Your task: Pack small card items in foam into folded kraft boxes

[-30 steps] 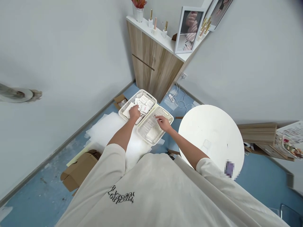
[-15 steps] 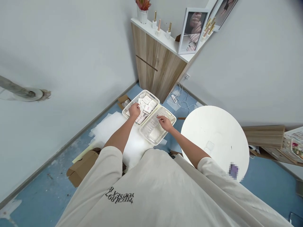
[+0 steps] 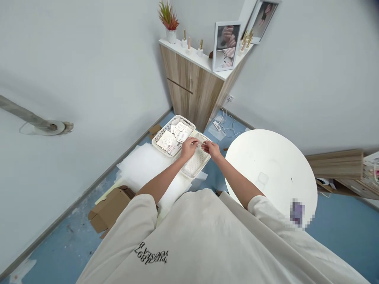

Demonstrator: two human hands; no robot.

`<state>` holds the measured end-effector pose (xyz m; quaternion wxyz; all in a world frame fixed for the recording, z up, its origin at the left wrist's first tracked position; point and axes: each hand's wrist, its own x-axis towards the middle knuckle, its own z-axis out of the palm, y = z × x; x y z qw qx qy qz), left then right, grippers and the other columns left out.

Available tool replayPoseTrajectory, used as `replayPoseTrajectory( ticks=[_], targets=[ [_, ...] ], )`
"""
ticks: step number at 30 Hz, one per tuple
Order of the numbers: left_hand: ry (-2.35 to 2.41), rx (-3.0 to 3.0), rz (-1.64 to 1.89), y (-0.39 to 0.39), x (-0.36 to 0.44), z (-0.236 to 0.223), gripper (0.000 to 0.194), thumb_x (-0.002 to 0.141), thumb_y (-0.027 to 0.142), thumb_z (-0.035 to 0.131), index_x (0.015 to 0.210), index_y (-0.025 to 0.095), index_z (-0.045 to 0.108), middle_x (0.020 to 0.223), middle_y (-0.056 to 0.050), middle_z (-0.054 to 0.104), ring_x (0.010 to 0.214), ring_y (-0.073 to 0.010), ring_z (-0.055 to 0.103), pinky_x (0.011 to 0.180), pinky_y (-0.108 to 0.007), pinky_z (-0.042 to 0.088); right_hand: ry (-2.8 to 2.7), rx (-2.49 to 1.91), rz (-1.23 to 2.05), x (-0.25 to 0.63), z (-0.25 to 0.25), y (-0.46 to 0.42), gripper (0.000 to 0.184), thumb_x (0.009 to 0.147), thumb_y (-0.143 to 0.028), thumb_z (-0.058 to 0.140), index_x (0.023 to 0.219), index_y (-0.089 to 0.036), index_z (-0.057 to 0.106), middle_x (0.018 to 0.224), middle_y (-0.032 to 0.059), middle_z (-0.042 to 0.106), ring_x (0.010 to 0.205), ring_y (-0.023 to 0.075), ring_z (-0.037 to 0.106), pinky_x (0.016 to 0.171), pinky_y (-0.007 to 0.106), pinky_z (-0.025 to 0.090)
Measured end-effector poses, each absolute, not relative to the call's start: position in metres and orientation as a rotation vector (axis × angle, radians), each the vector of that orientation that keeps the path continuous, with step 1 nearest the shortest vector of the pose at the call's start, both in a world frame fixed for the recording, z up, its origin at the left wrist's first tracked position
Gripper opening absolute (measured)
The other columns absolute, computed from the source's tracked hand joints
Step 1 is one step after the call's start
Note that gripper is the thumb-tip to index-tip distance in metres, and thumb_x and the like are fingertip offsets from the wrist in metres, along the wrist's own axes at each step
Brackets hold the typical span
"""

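My left hand (image 3: pixel 188 148) and my right hand (image 3: pixel 212 149) meet over a white plastic basket (image 3: pixel 189 173). Between their fingertips is a small clear plastic piece (image 3: pixel 199 144), whose exact shape is too small to make out. The left fingers are closed in a pinch; the right fingers are bent around the piece's other side. Clear plastic items lie in this basket, partly hidden by my hands. Against its left side stands a second white basket (image 3: pixel 156 139), holding several small white printed cards (image 3: pixel 181 131).
Both baskets rest at the edge of white foam sheeting (image 3: pixel 142 161), with an open cardboard box (image 3: pixel 111 207) nearby. A round white table (image 3: pixel 272 157) stands at right, carrying a small clear case (image 3: pixel 262 179). Behind is a wooden cabinet (image 3: pixel 189 75); white cables (image 3: pixel 226 122) lie beside it.
My left hand has left the card basket and moved right to meet my right hand over the other basket. The view has shifted slightly.
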<state>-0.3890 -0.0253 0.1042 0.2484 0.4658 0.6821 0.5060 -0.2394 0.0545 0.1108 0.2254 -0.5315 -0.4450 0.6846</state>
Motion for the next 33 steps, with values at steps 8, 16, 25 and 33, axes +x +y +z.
replayPoseTrajectory(
  ticks=[8,16,25,33],
  targets=[
    [1.72,1.224,1.304,-0.013,-0.303,0.089,0.019,0.085,0.01,0.061,0.097,0.02,0.071,0.105,-0.006,0.072,0.096,-0.0174,0.07,0.091,-0.033,0.058,-1.182,-1.56,1.657,-0.144,0.104,0.052,0.033,0.071,-0.026,0.074,0.101,-0.017,0.068,0.067,-0.003,0.067,0.06,0.0118,0.061,0.061,0.025,0.051],
    [1.646,1.23,1.164,0.014,-0.194,0.075,0.021,0.082,0.01,0.064,0.099,0.021,0.067,0.113,-0.006,0.067,0.091,-0.0169,0.071,0.084,-0.032,0.06,-1.148,-1.636,1.53,-0.019,0.101,0.046,0.022,0.069,-0.032,0.074,0.084,-0.018,0.068,0.071,0.0006,0.069,0.066,0.0135,0.063,0.062,0.025,0.049],
    [1.54,1.268,0.954,0.025,-0.058,0.06,0.017,0.081,0.012,0.063,0.094,0.022,0.067,0.099,-0.003,0.073,0.086,-0.0175,0.071,0.081,-0.032,0.058,-1.053,-1.706,1.438,0.128,0.076,0.025,0.022,0.07,-0.04,0.07,0.077,-0.019,0.071,0.063,0.0002,0.065,0.061,0.0138,0.058,0.06,0.027,0.051],
    [1.439,1.21,0.761,0.012,0.033,0.019,0.023,0.082,0.008,0.058,0.098,0.021,0.068,0.1,-0.006,0.075,0.091,-0.0186,0.072,0.088,-0.035,0.057,-0.937,-1.841,1.404,0.229,0.05,-0.001,0.018,0.07,-0.035,0.066,0.076,-0.019,0.069,0.063,-0.0011,0.064,0.058,0.0128,0.055,0.059,0.025,0.047]
  ],
)
